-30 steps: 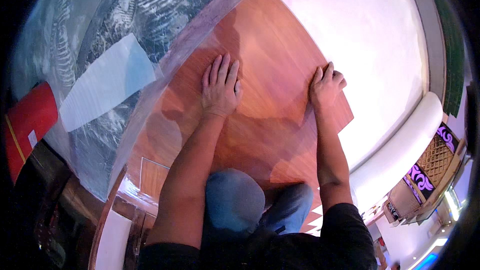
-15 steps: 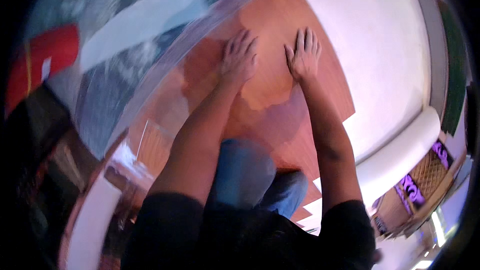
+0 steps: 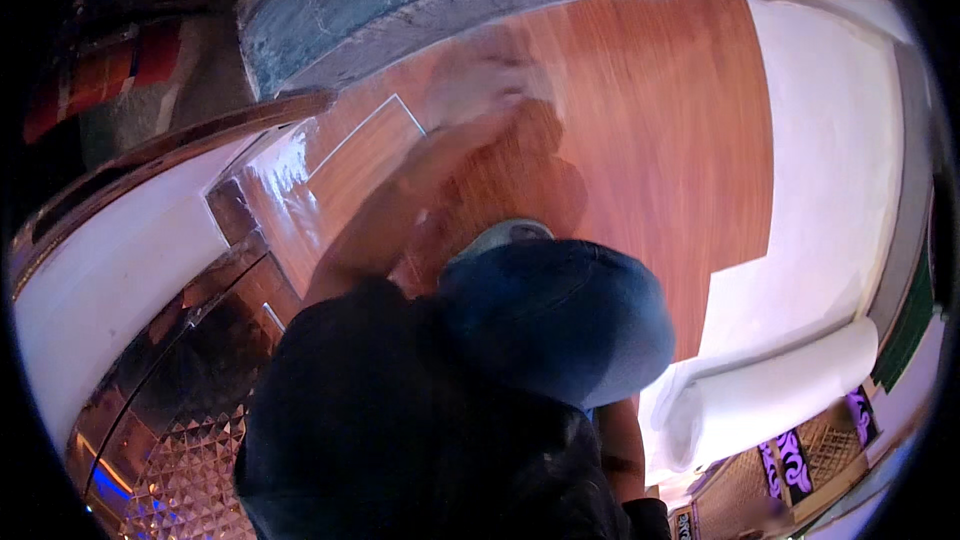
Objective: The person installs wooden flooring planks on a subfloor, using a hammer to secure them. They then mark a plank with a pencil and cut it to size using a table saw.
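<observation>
My left arm stretches over the reddish-brown wood-look floor planks (image 3: 670,130). At its end, my left hand (image 3: 500,90) is smeared by motion, and its fingers cannot be made out. It is low over or touching the planks; I cannot tell which. A dark shadow lies around it. My bent knee in blue jeans (image 3: 560,320) covers the middle of the view, with a light shoe (image 3: 510,232) just beyond it. My right forearm (image 3: 622,450) passes down behind that knee, which hides my right hand.
White underlay sheet (image 3: 830,180) borders the planks on the right, ending in a thick white roll (image 3: 780,390). A grey-green stone step (image 3: 420,20) runs along the far side. A bright-edged plank (image 3: 370,145) lies at left. Dark textured tiles (image 3: 195,470) stand lower left.
My view has swung round. Both hands lay flat with fingers spread on the planks; now the right is drawn back behind the knee and the left is blurred by movement. The knee has come up.
</observation>
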### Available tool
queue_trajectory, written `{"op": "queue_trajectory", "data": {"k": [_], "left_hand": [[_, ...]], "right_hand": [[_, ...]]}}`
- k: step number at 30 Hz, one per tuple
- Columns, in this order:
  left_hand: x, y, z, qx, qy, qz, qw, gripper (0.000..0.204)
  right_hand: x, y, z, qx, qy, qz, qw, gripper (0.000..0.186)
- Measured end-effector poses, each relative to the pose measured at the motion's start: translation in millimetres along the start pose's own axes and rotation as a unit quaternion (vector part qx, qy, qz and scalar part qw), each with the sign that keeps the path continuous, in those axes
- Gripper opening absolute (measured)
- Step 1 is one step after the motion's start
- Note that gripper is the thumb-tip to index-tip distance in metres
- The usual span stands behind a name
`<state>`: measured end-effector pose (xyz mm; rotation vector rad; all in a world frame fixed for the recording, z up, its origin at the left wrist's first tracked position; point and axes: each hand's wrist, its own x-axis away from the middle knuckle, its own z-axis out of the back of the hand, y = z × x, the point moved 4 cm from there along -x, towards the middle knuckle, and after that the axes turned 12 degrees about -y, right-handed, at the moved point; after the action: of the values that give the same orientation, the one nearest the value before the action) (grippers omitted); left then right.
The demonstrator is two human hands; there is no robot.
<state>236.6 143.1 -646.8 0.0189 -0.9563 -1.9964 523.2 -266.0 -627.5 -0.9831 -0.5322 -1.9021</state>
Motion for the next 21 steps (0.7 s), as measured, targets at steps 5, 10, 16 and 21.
{"op": "queue_trajectory", "data": {"k": [5,10,16,21], "left_hand": [[177,-76,74,-0.152,-0.003,0.247,0.957,0.078],[238,-219,37,-0.183,0.092,0.183,0.962,0.074],[192,-160,32,0.015,-0.103,0.182,0.978,0.043],[142,-24,29,0.042,-0.087,0.136,0.986,0.033]], "right_hand": [[17,34,1,-0.126,0.092,-0.016,0.988,0.056],[-48,-7,-5,-0.332,0.13,0.11,0.928,0.048],[-20,-66,71,-0.348,0.183,0.193,0.899,0.044],[-1,-114,111,-0.173,0.333,0.324,0.869,0.049]]}}
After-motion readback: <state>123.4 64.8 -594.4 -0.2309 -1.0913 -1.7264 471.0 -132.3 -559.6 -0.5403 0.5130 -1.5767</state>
